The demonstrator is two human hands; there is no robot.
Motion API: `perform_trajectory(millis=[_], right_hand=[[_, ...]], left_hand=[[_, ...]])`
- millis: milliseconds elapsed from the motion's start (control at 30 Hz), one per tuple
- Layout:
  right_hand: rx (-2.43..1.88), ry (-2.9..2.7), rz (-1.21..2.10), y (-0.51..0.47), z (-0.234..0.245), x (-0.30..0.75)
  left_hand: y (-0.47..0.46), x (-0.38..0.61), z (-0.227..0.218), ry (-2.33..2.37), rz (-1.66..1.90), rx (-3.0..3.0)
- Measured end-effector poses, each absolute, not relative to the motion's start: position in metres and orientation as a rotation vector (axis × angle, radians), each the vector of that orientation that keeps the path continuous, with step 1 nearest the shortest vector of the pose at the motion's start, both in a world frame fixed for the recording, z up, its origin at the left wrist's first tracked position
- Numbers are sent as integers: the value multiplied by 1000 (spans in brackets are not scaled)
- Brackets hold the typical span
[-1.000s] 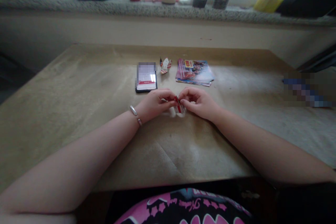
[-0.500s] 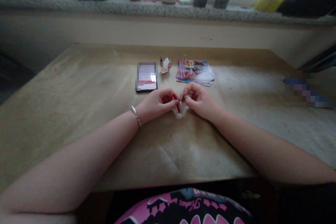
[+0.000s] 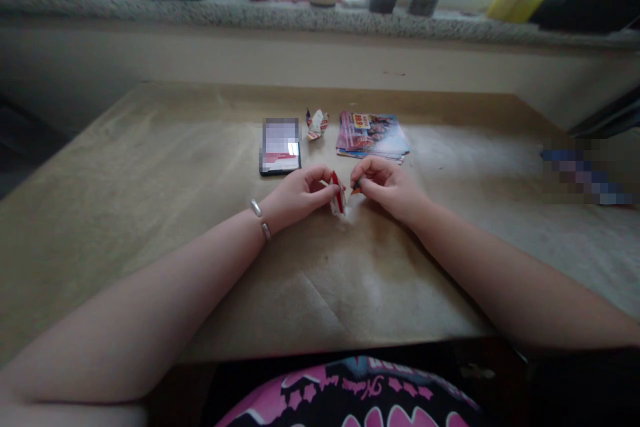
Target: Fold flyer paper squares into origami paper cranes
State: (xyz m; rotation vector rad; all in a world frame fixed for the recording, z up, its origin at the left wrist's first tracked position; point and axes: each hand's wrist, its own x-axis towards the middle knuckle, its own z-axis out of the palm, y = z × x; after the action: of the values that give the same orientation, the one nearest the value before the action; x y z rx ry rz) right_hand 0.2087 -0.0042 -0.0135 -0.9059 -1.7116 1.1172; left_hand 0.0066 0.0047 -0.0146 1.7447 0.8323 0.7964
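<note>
Right hand [image 3: 384, 185] moved rightward with scrap [image 3: 356, 185]; left hand [image 3: 304, 193] pinching paper [image 3: 339, 198].

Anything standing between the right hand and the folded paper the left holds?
Nothing visible blocks the gap between the right hand, pinching a small green-and-orange piece, and the red-and-white folded paper in the left hand.

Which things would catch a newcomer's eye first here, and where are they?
The red-white piece in the left hand, near the middle, probably draws the eye first. Beside it, the right hand holds a small, partly orange piece. Beyond both, a colourful paper stack lies on the table.
</note>
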Motion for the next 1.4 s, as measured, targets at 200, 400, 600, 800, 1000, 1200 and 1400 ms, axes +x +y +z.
perform_trajectory(millis=[200, 400, 600, 800, 1000, 1200, 1400], right_hand=[[-873, -1790, 1121, -3, -11, 217], [-869, -1901, 1100, 1, -14, 221], [-967, -1950, 881, -2, -14, 215], [-899, -2106, 490, -8, -6, 209], [-837, -2138, 341, -13, -6, 204], [-903, -2096, 239, -15, -6, 204], [-901, -2097, 191, -15, -7, 204]], left_hand=[[3, 8, -13, 787, 783, 1674], [3, 9, -15, 771, 762, 1539], [3, 10, -17, 760, 826, 1498], [0, 10, -10, 821, 703, 1671], [-5, 12, -4, 851, 731, 1690], [-5, 11, -3, 879, 714, 1640], [-6, 13, 1, 926, 721, 1550]])
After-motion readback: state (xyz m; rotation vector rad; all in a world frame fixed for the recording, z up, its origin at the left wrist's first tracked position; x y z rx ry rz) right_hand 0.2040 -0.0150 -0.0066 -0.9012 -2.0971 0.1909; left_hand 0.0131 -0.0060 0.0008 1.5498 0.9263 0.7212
